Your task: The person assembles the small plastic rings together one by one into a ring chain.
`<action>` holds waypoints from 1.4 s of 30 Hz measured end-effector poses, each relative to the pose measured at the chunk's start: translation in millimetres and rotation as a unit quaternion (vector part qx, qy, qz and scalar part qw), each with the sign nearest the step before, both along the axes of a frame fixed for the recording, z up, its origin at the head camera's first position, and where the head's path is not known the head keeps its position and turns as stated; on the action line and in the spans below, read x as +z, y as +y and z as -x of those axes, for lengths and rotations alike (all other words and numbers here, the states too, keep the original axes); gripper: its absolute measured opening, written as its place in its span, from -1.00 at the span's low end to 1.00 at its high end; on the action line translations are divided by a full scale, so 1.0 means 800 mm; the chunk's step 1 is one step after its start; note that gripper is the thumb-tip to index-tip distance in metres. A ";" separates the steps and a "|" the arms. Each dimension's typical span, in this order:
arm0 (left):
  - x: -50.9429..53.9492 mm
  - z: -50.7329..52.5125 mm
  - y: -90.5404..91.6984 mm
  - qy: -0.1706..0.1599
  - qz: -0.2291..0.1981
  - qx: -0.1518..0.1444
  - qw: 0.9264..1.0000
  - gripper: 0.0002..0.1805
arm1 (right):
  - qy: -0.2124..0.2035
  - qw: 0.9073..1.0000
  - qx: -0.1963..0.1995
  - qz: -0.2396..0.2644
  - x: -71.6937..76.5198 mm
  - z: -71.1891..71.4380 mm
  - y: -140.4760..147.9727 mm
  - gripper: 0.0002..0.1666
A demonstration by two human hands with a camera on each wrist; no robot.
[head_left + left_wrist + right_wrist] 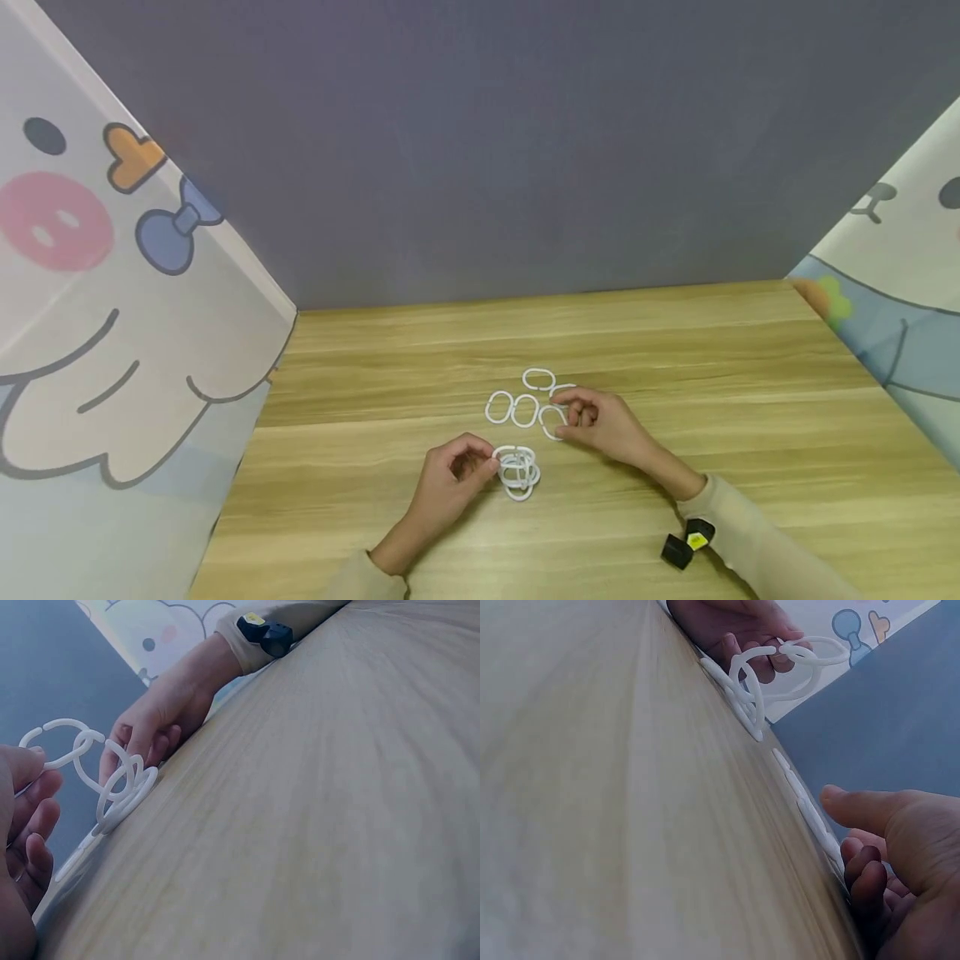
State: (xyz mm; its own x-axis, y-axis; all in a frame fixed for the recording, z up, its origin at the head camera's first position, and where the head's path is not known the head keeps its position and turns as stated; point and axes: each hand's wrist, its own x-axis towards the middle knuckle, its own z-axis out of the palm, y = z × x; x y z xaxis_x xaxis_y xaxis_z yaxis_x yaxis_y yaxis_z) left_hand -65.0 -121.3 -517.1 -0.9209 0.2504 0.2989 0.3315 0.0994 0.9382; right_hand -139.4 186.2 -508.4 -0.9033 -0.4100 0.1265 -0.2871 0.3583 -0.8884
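My left hand (448,477) pinches a white oval plastic ring (66,721) between thumb and fingers. That ring is hooked through others, and the linked white rings (519,498) hang and pile together onto the wood below. My right hand (613,427) is beside several loose white rings (810,814) lying flat. Its thumb and forefinger are spread around the nearest loose ring (543,421); whether they touch it is unclear. Part of another ring (562,386) is hidden under the right fingers. Small gaps show in some of the rings.
A wood-grain tabletop (337,500) lies under everything. Behind it stands a dark grey panel (525,167), with cartoon-printed panels (225,333) at left and right. A small black device (678,550) with a yellow mark is strapped at the right sleeve.
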 end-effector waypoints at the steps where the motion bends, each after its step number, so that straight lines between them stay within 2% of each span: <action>1: 0.000 0.001 0.001 0.001 -0.001 -0.001 1.000 -0.91 | 0.002 1.000 0.001 -0.004 0.001 0.000 0.001 -0.48; 9: 0.003 0.001 0.001 -0.010 -0.004 0.001 1.000 -0.87 | 0.016 0.999 0.014 -0.039 0.004 0.002 0.000 -0.45; 15: 0.004 0.001 0.002 -0.004 0.000 0.001 1.000 -0.93 | 0.024 0.998 0.018 -0.054 0.006 0.001 0.000 -0.43; 25: 0.003 0.000 0.001 -0.001 -0.005 0.000 1.000 -0.90 | 0.039 0.997 0.023 -0.066 0.005 -0.001 -0.002 -0.40; 31: 0.005 0.002 0.000 0.009 -0.008 0.000 1.000 -0.92 | 0.063 0.996 0.022 -0.064 0.005 0.001 -0.004 -0.40; 35: 0.007 0.006 0.000 0.012 -0.003 0.008 1.000 -0.93 | 0.085 0.995 0.007 -0.059 0.006 0.005 -0.007 -0.39; 38: 0.007 0.006 -0.001 0.004 0.002 0.012 1.000 -0.93 | 0.087 0.995 -0.002 -0.053 0.006 0.004 -0.008 -0.39; 42: 0.005 0.001 -0.002 -0.010 0.006 0.008 1.000 -0.91 | 0.081 0.996 0.001 -0.041 0.003 0.000 -0.008 -0.38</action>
